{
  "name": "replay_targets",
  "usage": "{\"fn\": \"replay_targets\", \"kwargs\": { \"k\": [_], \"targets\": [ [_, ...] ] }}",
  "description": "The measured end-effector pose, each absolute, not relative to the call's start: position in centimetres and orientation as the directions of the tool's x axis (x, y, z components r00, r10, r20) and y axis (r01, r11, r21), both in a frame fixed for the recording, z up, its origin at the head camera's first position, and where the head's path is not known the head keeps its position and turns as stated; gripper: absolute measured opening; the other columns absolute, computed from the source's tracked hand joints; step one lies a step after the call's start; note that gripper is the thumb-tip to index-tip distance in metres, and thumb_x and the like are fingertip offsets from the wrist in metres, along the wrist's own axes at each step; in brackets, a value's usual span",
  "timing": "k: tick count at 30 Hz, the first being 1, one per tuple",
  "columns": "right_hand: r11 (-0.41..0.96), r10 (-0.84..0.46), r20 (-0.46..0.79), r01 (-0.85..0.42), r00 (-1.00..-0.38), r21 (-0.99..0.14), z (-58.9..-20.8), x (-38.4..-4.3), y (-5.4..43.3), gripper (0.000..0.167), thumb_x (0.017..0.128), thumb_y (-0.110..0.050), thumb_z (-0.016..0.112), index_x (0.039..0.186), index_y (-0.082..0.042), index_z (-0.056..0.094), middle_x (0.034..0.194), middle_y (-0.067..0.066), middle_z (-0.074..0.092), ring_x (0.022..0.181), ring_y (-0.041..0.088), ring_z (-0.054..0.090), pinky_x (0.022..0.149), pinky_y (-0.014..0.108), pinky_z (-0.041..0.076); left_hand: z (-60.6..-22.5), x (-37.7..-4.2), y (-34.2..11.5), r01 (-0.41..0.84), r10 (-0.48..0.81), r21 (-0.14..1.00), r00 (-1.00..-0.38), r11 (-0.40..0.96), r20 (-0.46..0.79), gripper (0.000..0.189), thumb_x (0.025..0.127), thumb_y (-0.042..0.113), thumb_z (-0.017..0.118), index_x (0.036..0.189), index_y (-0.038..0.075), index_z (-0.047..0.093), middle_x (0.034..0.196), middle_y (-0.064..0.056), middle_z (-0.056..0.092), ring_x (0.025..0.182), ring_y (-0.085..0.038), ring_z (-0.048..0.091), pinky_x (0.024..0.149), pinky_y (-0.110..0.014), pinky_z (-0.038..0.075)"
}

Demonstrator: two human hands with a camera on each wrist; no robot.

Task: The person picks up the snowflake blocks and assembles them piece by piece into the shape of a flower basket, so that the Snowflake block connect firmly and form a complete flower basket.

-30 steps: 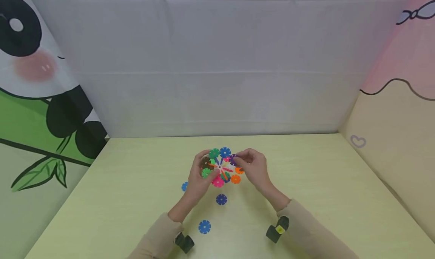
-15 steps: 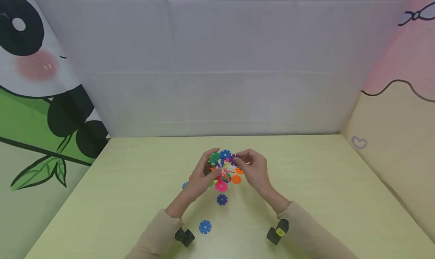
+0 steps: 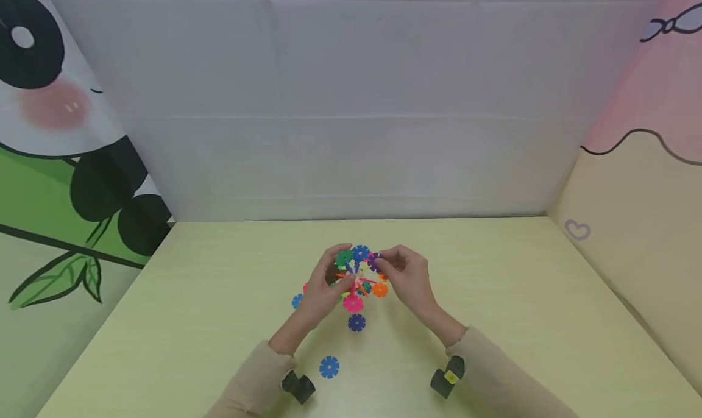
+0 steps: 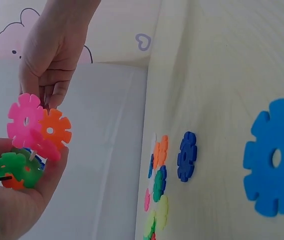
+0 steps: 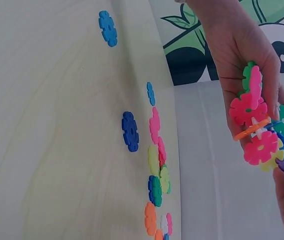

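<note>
Hanging onto a colourful cluster of notched discs [image 5: 261,146] is the left hand [image 3: 322,291], while the right hand [image 3: 408,276] pinches a purple disc [image 5: 283,165] at its edge, can't tell if it's slotted in. Loose dark blue disc [image 3: 356,323] sits nearer the person than the grip.

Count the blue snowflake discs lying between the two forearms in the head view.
2: a light-blue snowflake disc toward the picture's bottom edge and a dark-blue snowflake disc farther up. Others may be hidden behind the left hand or right hand.
</note>
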State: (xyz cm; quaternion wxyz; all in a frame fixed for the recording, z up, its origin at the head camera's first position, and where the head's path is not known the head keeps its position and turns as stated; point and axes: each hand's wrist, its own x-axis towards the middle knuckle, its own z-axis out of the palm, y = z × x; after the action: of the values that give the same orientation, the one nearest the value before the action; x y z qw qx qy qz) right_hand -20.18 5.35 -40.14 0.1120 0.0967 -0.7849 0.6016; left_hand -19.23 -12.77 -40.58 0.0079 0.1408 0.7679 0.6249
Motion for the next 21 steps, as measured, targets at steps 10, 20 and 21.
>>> {"fn": "replay_targets", "kwargs": {
  "k": [10,20,21],
  "targets": [
    [0.321,-0.052,0.262,-0.264,-0.964,-0.909,-40.03,-20.45,5.52,0.009,0.086,0.002,0.07,0.094,0.006,0.071,0.088,0.022,0.074,0.073,0.029,0.072,0.065,0.02,0.059,-41.28,-19.07,-12.67,0.2,0.233,0.964,-0.96,0.177,0.156,0.049,0.096,0.001,0.058,0.142,0.011,0.045,0.104,-0.021,0.055,0.079,-0.014,0.056,0.07,-0.017,0.051],
    [0.291,-0.021,0.196,-0.194,-0.98,-0.937,-40.23,-20.33,5.34,0.01,0.087,0.002,0.07,0.095,0.006,0.07,0.09,0.022,0.074,0.076,0.028,0.073,0.066,0.022,0.06,-41.43,-18.82,-12.44,0.209,0.239,0.962,-0.957,0.173,0.165,0.05,0.096,0.0,0.058,0.142,0.012,0.044,0.113,-0.02,0.054,0.083,-0.013,0.058,0.072,-0.017,0.053],
    [0.289,-0.019,0.196,-0.193,-0.98,-0.938,-40.21,-20.29,5.35,0.01,0.087,0.002,0.07,0.095,0.006,0.07,0.091,0.022,0.074,0.076,0.029,0.073,0.066,0.023,0.06,-41.39,-18.78,-12.42,0.215,0.243,0.961,-0.955,0.173,0.17,0.05,0.096,0.0,0.058,0.142,0.012,0.044,0.116,-0.02,0.054,0.085,-0.014,0.059,0.073,-0.017,0.053]
  ]
}}
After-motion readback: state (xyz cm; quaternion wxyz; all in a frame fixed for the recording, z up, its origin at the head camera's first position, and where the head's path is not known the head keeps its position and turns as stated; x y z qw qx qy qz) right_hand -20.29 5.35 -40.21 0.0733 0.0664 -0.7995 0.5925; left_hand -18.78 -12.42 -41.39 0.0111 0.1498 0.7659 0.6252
